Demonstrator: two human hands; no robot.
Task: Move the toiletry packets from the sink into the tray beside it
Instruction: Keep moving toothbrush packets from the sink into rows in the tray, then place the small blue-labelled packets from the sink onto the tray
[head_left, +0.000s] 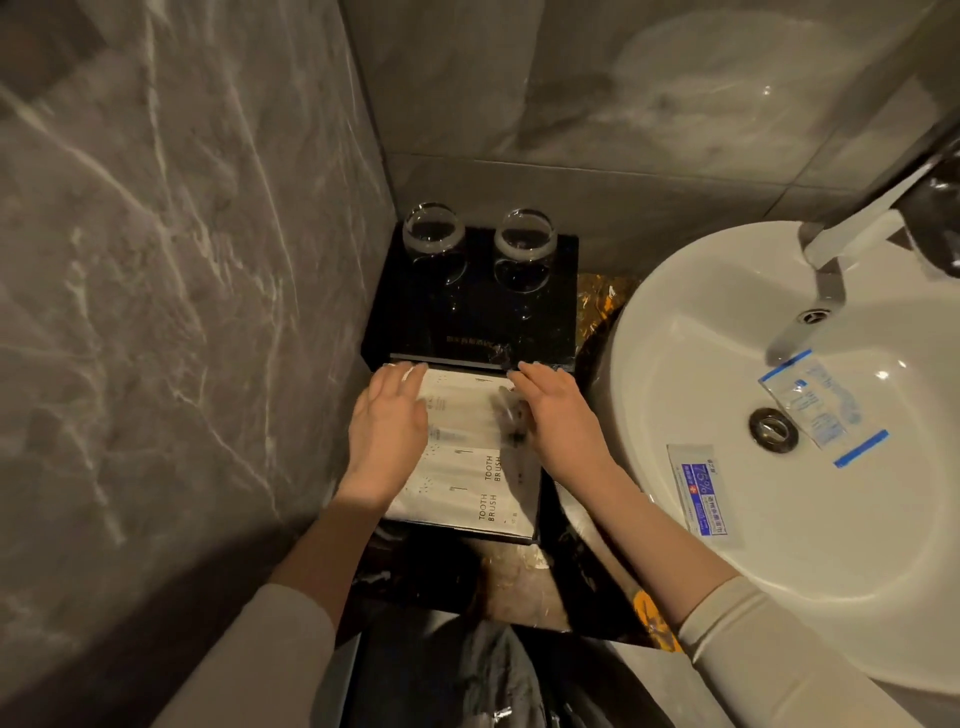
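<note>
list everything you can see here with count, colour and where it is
white round ceramic sink: 1, white, right side of the view
blue-and-white wipe packets: 2, one by the drain, one on the basin's near-left slope
round metal drain: 1, silver, bottom of the basin
metal faucet: 1, silver, over the far side of the sink
black rectangular tray: 1, left of the sink, near the front
white toothbrush packets: several, exact count unclear, lying in the tray
clear round glasses: 2, on a black stand behind the tray
grey marble walls: left and back
left hand: flat on the packets' left side
right hand: flat on their right side
</note>
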